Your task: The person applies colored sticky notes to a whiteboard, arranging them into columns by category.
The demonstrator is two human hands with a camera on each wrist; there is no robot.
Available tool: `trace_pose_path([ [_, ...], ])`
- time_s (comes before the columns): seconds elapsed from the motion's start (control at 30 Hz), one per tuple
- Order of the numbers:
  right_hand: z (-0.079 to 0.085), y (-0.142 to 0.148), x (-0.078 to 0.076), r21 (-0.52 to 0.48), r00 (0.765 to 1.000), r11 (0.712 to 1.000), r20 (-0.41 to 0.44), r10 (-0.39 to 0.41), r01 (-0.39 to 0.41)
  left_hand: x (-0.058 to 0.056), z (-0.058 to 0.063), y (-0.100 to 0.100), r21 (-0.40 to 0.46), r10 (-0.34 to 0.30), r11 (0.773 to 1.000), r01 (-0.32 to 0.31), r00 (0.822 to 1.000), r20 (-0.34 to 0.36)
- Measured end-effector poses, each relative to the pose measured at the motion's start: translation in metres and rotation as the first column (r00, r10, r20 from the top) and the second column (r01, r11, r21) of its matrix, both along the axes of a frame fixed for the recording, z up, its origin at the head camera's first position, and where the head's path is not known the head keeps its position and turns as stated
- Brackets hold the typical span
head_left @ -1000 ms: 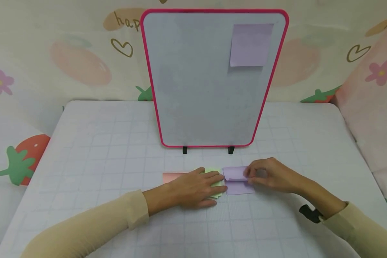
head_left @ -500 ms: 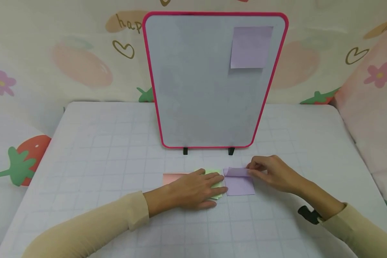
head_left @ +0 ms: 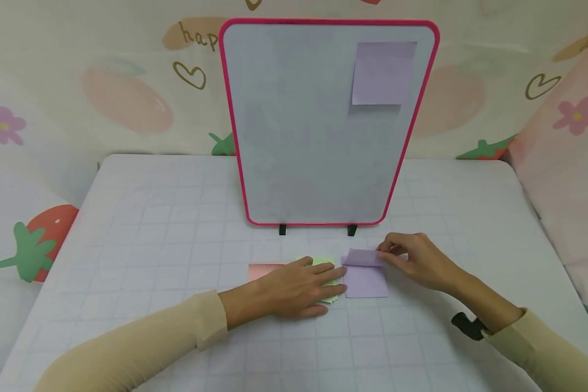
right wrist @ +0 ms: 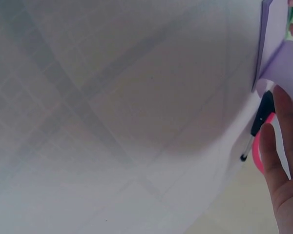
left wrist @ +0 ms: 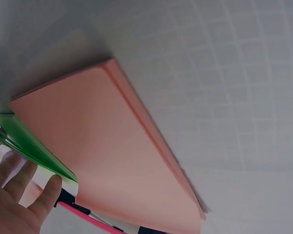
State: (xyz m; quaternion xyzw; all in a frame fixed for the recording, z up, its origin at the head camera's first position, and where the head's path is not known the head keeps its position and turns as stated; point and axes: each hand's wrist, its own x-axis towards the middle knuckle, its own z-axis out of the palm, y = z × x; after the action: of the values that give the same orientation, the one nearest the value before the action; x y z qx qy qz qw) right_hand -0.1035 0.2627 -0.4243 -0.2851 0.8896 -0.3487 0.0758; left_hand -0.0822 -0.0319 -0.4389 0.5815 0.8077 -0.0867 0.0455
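My left hand (head_left: pixel 299 288) lies with spread fingers on a green sticky-note pad (head_left: pixel 325 261). Its fingertips reach the left edge of a purple sticky-note pad (head_left: pixel 366 283). Between thumb and fingers, my right hand (head_left: pixel 417 261) pinches the right end of the top purple sticky note (head_left: pixel 363 257), which is curled up and back at the pad's far edge. That lifted sheet (right wrist: pixel 288 66) also shows bent in the right wrist view. Partly under the left hand is a pink pad (head_left: pixel 265 270), seen broadly in the left wrist view as a salmon pad (left wrist: pixel 107 141).
Behind the pads a whiteboard (head_left: pixel 318 152) with a pink frame stands upright on black feet (head_left: pixel 351 230). One purple note (head_left: pixel 384 73) sticks to its upper right. A white gridded tabletop (head_left: pixel 152 234) surrounds everything, with a patterned curtain (head_left: pixel 127 71) at the back.
My right hand has moved slightly away from me, peeling the top purple note farther back and up. More of the purple pad shows beneath it. The left hand has stayed in place.
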Motion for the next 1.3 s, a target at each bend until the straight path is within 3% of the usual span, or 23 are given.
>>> trace_pose_path([
  [0.63,0.0047,0.0022,-0.0056,-0.015,0.997,1.0,-0.075,-0.015,0.014,0.0006,0.002,0.0061,0.045,-0.003,0.999,0.003,1.0,-0.006],
  [0.93,0.0015,0.0013,-0.0051,0.034,0.993,0.998,-0.104,0.05,-0.047,-0.0006,0.0,0.0064,0.059,-0.011,0.998,0.014,0.999,-0.044],
  [1.1,0.0062,0.0013,-0.0056,0.056,0.994,0.998,-0.102,0.028,-0.022,-0.0009,0.0005,0.0065,0.064,-0.011,0.998,0.013,0.999,-0.032],
  [1.3,0.0092,0.0037,-0.0093,0.005,0.988,1.0,-0.156,-0.009,0.01,-0.0011,0.0004,0.0069,0.064,-0.007,0.998,0.008,1.0,-0.014],
])
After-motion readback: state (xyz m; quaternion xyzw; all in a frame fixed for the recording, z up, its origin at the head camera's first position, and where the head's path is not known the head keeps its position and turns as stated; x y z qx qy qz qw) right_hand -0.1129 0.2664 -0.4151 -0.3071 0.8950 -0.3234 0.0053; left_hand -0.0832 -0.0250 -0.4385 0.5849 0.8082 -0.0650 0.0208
